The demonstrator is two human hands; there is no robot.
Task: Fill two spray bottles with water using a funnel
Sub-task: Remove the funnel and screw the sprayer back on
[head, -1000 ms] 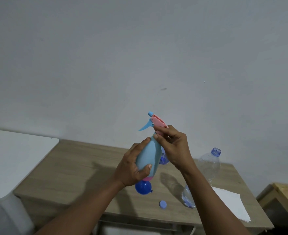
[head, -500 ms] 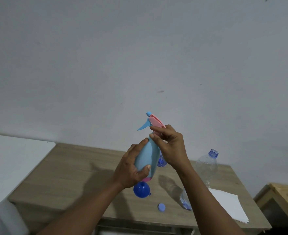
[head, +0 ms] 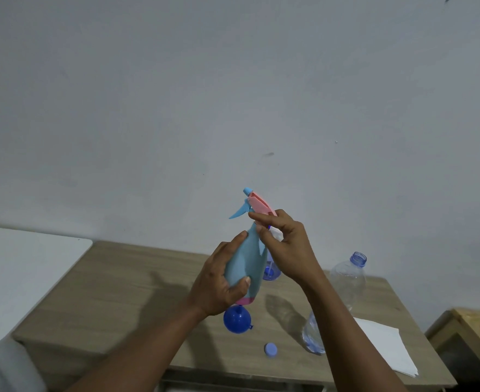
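Spray bottle held in both hands above the counter.

The left hand point(head: 219, 284) is wrapped around the body of the light blue spray bottle point(head: 245, 267), tilted. The right hand point(head: 286, 250) pinches its neck under the pink spray head point(head: 260, 205). On the counter point(head: 120, 292) below lie a blue funnel point(head: 237, 319), a blue cap point(head: 270, 349), a clear water bottle point(head: 346, 281) and white paper point(head: 383, 343).
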